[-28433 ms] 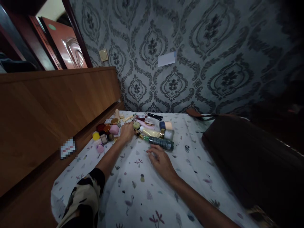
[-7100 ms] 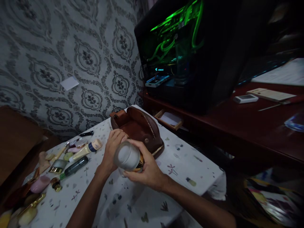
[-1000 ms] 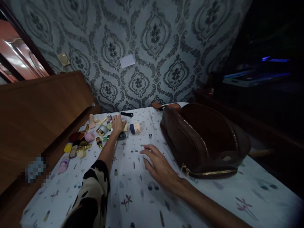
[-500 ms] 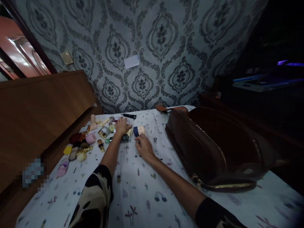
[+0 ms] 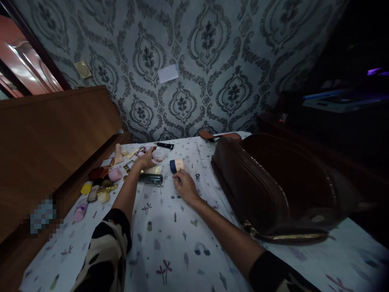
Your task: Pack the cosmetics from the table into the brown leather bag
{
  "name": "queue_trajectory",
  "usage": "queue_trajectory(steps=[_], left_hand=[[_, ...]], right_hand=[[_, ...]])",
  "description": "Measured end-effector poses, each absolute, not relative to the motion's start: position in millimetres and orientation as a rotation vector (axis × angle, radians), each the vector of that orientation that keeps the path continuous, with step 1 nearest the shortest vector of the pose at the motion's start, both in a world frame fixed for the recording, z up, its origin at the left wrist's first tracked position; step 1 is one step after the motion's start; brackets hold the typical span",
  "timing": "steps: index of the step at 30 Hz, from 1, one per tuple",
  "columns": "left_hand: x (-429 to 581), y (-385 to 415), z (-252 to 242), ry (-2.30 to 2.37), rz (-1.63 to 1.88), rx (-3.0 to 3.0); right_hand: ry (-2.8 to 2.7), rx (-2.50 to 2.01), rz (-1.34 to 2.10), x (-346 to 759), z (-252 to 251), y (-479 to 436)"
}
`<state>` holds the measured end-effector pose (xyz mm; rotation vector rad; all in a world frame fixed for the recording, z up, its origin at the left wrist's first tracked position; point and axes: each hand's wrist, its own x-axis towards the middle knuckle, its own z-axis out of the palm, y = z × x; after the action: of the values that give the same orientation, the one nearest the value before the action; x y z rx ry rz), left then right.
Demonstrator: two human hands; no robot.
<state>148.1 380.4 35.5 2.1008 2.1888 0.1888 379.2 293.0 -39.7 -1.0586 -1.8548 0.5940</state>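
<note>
left hand (image 5: 145, 161) beside round case (image 5: 159, 155); right hand (image 5: 186, 187) by navy-capped jar (image 5: 177, 165)

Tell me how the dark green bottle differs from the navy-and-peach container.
The dark green bottle shows one main colour; the navy-and-peach container is two-toned. The bottle is long and slim, the container short and stubby. The left arm partly hides the bottle, while the right hand is at the container's near edge. Both lie on their sides on the white patterned cloth.
</note>
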Motion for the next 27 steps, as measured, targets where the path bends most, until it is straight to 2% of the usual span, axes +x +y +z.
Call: queue_trajectory(steps=[14, 27], left_hand=[[191.4, 360.0, 31.3, 2.131, 0.094, 2.201], [174.2, 311.9, 37.8, 1.934, -0.040, 2.369]], right_hand=[[-1.816, -1.078, 0.622, 378.1, -42.4, 297.6], [-1.800, -1.066, 0.626, 379.4, -42.7, 298.2]])
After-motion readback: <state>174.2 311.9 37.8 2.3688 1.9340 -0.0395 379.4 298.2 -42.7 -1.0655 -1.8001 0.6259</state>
